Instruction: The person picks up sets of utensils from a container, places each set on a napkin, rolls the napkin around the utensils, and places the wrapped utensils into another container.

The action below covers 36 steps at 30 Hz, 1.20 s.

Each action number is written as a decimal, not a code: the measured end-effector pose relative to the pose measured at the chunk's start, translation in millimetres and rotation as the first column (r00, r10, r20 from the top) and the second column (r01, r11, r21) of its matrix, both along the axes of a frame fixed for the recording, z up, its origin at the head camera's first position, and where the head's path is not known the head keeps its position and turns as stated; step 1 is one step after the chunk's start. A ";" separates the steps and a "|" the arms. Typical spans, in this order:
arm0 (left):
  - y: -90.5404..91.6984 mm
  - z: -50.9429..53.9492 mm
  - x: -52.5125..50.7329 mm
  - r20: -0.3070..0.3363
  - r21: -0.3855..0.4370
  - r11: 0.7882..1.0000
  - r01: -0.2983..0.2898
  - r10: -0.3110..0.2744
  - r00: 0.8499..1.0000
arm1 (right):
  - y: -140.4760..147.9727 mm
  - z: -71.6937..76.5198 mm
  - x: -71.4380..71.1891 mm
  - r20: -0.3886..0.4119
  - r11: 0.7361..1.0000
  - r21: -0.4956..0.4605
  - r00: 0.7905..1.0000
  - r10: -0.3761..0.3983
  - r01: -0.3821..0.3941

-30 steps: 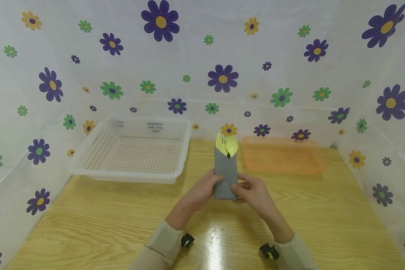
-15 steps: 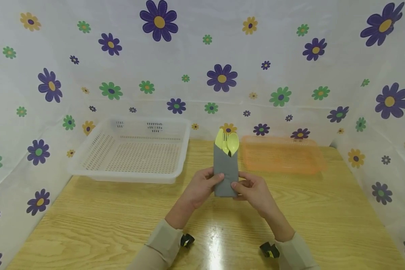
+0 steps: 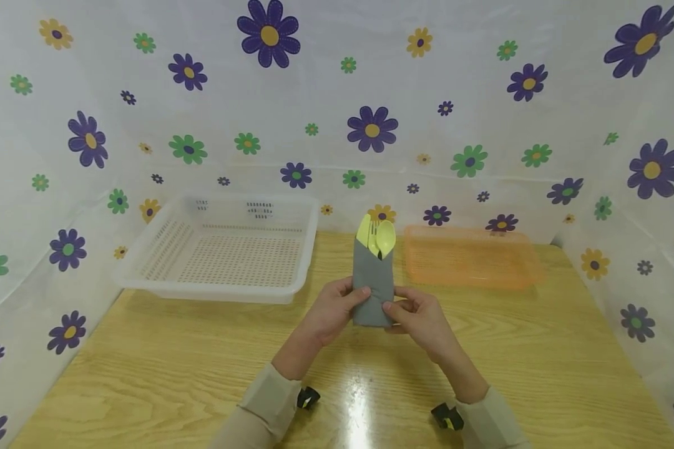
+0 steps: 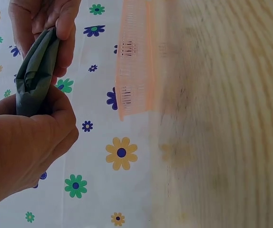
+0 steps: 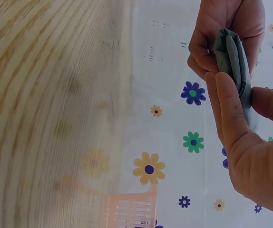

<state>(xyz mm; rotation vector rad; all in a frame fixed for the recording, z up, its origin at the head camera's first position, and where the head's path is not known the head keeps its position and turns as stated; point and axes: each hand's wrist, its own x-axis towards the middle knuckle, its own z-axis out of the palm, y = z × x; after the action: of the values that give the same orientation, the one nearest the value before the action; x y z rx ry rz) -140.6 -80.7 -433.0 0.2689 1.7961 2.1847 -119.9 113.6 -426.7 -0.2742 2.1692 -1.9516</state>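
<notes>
A folded grey napkin (image 3: 373,280) stands upright between both hands, raised above the table. Out of its slanted top opening poke a yellow-green knife (image 3: 364,229), a fork (image 3: 373,234) and a spoon (image 3: 386,238); their lower parts are hidden inside. My left hand (image 3: 331,312) grips the left edge, thumb across the front. On the lower right edge, my right hand (image 3: 424,324) pinches the cloth between thumb and fingers. The folded layers of the napkin's bottom end (image 4: 34,76) show in the left wrist view, and also in the right wrist view.
A white perforated basket (image 3: 219,290) stands at the back left of the wooden table (image 3: 202,362). At the back right lies a shallow orange basket (image 3: 472,284). Flower-printed sheeting (image 3: 314,81) encloses the back and sides.
The napkin with its cutlery has tilted upright and risen slightly, then shifted a little left. Both hands keep hold of it throughout; the left thumb has moved with it.
</notes>
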 end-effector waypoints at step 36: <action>-98.5 65.9 -44.4 -0.015 -0.181 0.981 -0.066 0.064 0.998 | -90.9 42.2 -52.3 -0.099 0.990 0.048 0.985 0.138 -0.134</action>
<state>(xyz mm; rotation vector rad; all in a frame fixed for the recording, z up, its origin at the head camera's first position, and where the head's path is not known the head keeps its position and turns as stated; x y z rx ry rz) -185.0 -179.2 -367.0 0.1817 2.0193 2.0466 -172.2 22.7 -384.6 -0.5120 2.1868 -1.8544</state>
